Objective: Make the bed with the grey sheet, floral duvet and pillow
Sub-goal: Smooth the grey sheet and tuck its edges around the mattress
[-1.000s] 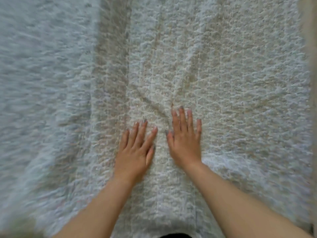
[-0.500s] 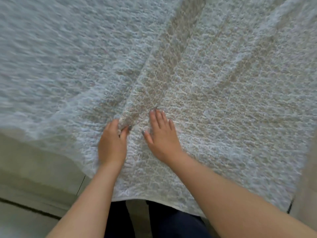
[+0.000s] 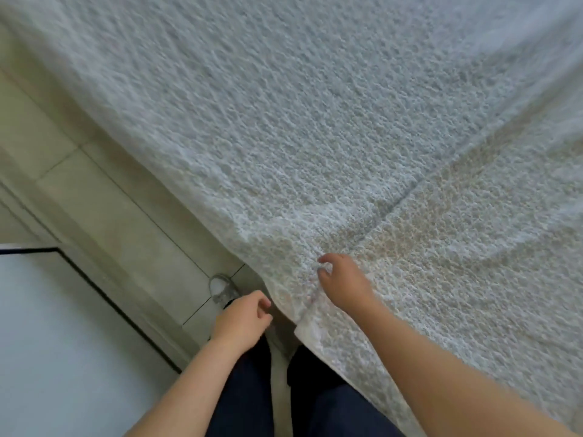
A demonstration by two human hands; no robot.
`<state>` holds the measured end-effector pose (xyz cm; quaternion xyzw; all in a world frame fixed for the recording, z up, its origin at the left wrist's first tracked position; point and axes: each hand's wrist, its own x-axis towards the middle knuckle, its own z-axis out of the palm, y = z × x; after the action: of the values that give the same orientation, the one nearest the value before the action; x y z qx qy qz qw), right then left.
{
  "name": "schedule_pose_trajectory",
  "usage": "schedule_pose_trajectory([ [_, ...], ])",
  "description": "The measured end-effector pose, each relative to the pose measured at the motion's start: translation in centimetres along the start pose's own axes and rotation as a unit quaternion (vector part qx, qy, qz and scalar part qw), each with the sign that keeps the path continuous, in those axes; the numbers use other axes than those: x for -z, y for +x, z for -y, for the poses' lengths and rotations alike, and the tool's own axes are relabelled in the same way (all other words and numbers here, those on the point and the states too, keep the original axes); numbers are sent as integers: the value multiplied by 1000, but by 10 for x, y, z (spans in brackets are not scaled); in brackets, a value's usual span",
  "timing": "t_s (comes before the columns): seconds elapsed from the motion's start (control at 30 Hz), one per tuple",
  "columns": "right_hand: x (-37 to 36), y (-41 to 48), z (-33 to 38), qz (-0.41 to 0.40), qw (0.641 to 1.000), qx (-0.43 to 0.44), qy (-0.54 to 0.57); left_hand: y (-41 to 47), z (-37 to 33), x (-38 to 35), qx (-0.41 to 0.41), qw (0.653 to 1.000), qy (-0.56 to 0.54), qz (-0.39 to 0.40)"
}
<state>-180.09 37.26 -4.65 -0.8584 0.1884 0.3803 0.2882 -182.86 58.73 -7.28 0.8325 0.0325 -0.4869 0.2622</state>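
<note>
The sheet (image 3: 315, 121) is running out of frame, its corner hanging by the person's legs (image 3: 246, 392). Blur is hiding whether the right hand (image 3: 344, 285), curled on that corner, is pinching it. The left hand (image 3: 241, 320) is hovering beside it, loosely curled, holding nothing.

A bumpy pale cover (image 3: 315, 121) lies spread over the bed and hangs down at the bed's near corner. A long fold runs across the cover. Beside the bed is a tiled floor (image 3: 110, 200). A grey shoe (image 3: 220, 290) is on the floor, near the bed's corner.
</note>
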Motion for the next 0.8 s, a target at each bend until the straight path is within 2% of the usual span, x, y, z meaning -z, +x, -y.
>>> schedule_pose_trajectory([
  [0.1,7,-13,52,19,998,-29,61,-25,20,59,2,1000,12,-26],
  [0.17,6,-26,75,5,994,-51,93,-37,24,96,-10,999,36,-38],
  [0.27,6,-37,81,-24,991,-74,111,-37,9,126,-45,995,55,-64],
  [0.37,13,-49,66,-50,983,-109,142,-29,-29,126,-98,991,82,-44],
  [0.6,8,-80,-24,-118,941,-183,260,-28,-114,42,-179,972,148,38],
  [0.8,-25,-129,-155,-193,860,-290,373,-39,-152,-80,-263,912,297,100],
])
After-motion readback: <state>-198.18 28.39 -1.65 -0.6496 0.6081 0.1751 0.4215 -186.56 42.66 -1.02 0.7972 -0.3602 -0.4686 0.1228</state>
